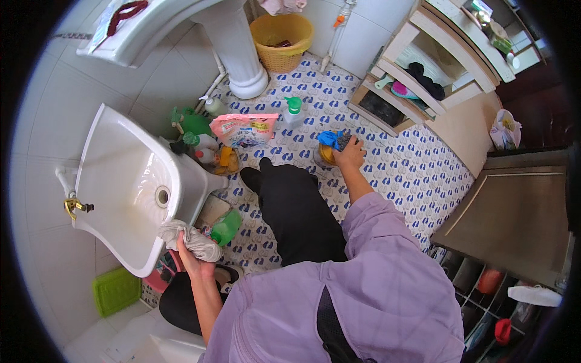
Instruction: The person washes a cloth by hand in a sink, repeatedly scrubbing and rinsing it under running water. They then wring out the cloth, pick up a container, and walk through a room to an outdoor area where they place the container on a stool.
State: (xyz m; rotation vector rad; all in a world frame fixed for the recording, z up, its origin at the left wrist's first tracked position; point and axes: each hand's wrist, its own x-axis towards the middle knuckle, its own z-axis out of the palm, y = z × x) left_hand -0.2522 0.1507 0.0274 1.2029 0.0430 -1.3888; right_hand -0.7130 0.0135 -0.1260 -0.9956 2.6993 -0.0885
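My left hand grips a bunched off-white cloth at the front rim of a white ceramic basin. A green plastic bottle stands just beyond the cloth. Out to the right, my right hand has its fingers around a dark grey scouring pad. Against the pad lies a crumpled blue cloth or glove. Both are over a jar with a yellow lid on the floor. Whether my right hand also touches the lid is hard to see.
A pink detergent bag, a green-topped pump bottle and several bottles stand on the patterned floor. A pedestal washbasin, yellow-lined wastebasket and wooden shelf unit are farther back. A brass tap is at left.
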